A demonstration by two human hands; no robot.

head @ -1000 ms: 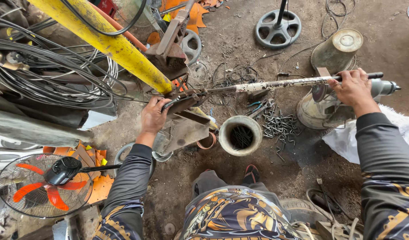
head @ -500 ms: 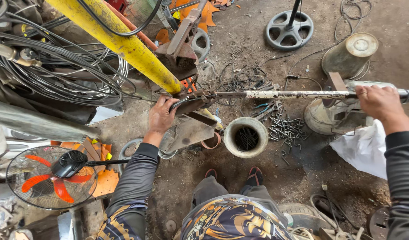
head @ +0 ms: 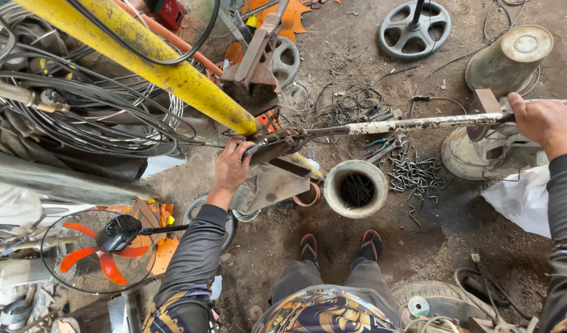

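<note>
A: Item, step in hand: bending wire at the bender (head: 277, 145). Left hand (head: 233, 165), fingers curled, presses the wire by the jig; right hand (head: 545, 120) fists the lever (head: 419, 123) end.

B: Next move?

A: Likely a firm lever swing, wire held still. Since earlier: lever end and right hand further right; bent pieces (head: 416, 176) unchanged.

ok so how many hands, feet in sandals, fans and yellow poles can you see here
hands: 2, left hand at the bending jig, right hand on the lever bar
sandalled feet: 2
fans: 1
yellow poles: 1
total: 6
</note>
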